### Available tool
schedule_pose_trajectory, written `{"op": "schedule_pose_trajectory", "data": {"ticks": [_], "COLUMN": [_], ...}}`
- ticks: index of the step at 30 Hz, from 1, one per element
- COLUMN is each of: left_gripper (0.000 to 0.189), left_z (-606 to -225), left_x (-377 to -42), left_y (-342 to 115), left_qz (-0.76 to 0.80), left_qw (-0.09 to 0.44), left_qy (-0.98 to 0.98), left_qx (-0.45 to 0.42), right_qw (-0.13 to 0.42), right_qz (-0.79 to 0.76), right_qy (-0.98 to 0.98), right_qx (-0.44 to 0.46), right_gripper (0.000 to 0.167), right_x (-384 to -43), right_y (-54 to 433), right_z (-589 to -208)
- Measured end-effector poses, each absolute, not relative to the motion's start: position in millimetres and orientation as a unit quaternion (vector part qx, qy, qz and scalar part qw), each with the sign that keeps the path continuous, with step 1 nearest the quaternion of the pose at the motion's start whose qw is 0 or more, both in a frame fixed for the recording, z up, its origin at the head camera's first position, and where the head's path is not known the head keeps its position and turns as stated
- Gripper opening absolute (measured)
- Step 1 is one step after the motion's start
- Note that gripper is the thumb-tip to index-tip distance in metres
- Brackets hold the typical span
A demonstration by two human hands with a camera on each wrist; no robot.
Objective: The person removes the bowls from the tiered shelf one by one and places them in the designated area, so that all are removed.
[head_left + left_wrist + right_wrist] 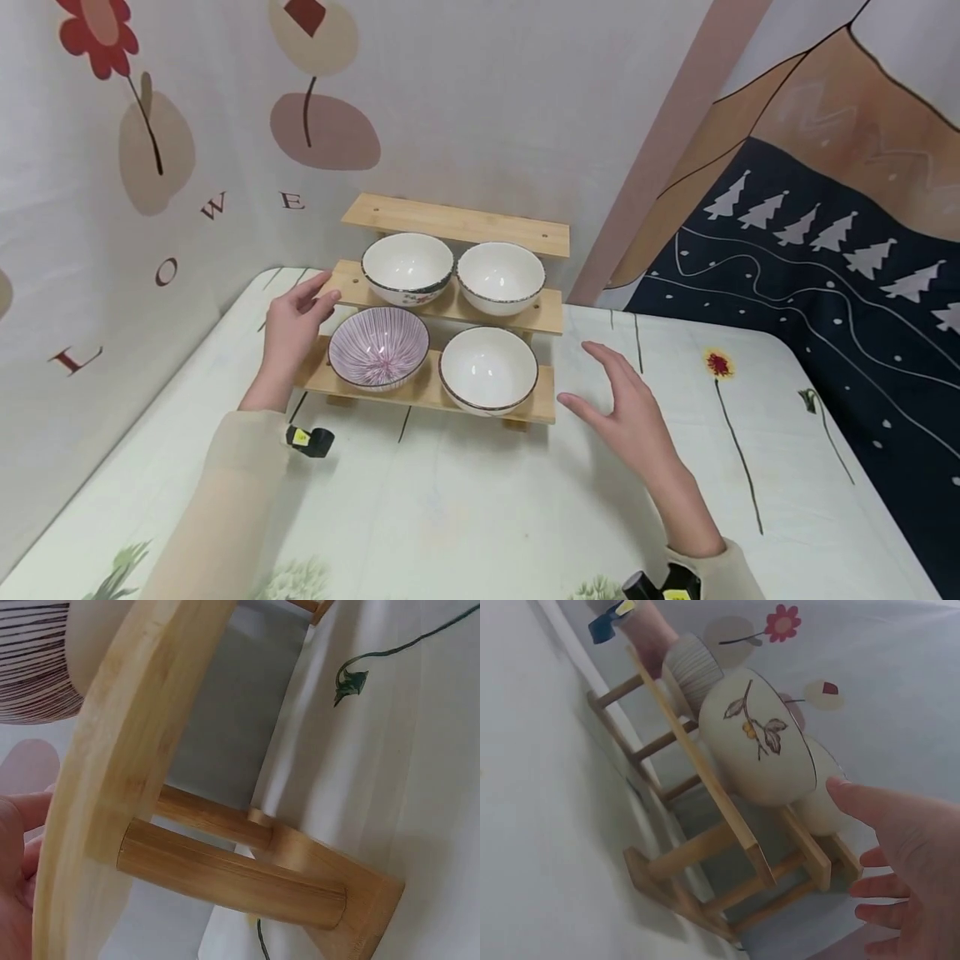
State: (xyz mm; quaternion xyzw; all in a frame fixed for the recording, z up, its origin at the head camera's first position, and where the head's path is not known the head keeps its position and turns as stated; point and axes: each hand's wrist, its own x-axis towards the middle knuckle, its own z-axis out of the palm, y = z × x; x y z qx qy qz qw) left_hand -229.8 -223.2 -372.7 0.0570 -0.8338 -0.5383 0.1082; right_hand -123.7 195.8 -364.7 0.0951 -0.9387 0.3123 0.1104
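A three-tier wooden rack (455,223) stands on the table with bowls on its lower two tiers. On the bottom tier sit a purple-striped bowl (378,348) and a white bowl (489,370) with a dark rim; the latter shows a printed branch outside in the right wrist view. The middle tier carries another two white bowls, the left one (407,267) and the right one (501,277). At the rack's left end is my left hand (291,333), fingertips right at the middle board's edge. My right hand (630,417) is off the rack's right side, fingers spread, holding nothing.
Behind the rack hangs a pale printed cloth (480,108) with flowers and letters. To the right is a dark cloth with white trees (795,225). A flower-printed cover (450,508) lies over the table. The rack's top tier sits close to the backdrop.
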Motion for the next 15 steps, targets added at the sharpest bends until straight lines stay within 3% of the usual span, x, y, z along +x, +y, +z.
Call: {"op": "schedule_pose_trajectory", "data": {"ticks": [15], "left_gripper": [0.057], "left_z": [-371], "left_x": [-234], "left_y": [-223], "left_qz": [-0.571], "left_qw": [0.088], "left_qy": [-0.814], "left_qx": [0.060], "right_qw": [0.111], "right_qz": [0.391], "right_qy": [-0.903], "right_qx": [0.139], "right_gripper": [0.077], "right_x": [-128], "right_y": [168], "right_z": [-364]}}
